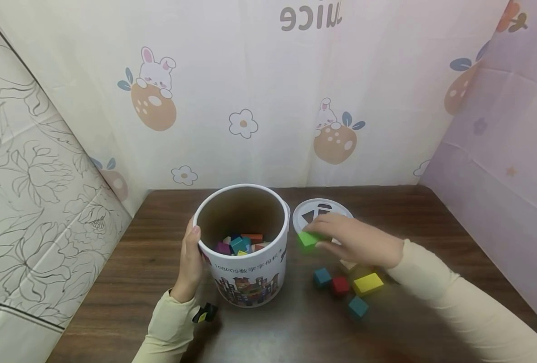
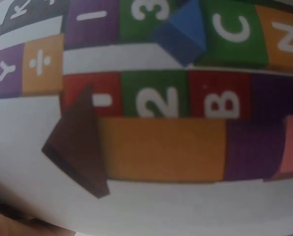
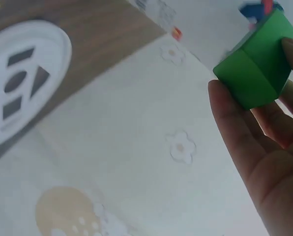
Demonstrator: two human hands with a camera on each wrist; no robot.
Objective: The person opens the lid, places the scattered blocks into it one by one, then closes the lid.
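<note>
A white bucket (image 1: 250, 272) printed with toy blocks stands on the table, with several coloured blocks (image 1: 239, 245) at its bottom. My left hand (image 1: 190, 259) grips the bucket's left side, thumb at the rim; the left wrist view is filled by the bucket's printed wall (image 2: 186, 206). In my right hand (image 1: 350, 239) a green block (image 1: 308, 240) is pinched between thumb and fingers, just right of the bucket and above the table. The right wrist view shows this green block (image 3: 257, 64) close up, thumb on one face and fingertips beneath.
Behind the right hand lies a white lid (image 1: 301, 209) with shaped holes. Nearer on the wooden table (image 1: 128, 282) are a blue block (image 1: 322, 277), a red block (image 1: 340, 286), a yellow block (image 1: 368, 284), a teal block (image 1: 358, 306) and a pale block (image 1: 347, 264). A patterned curtain (image 1: 268, 75) hangs behind.
</note>
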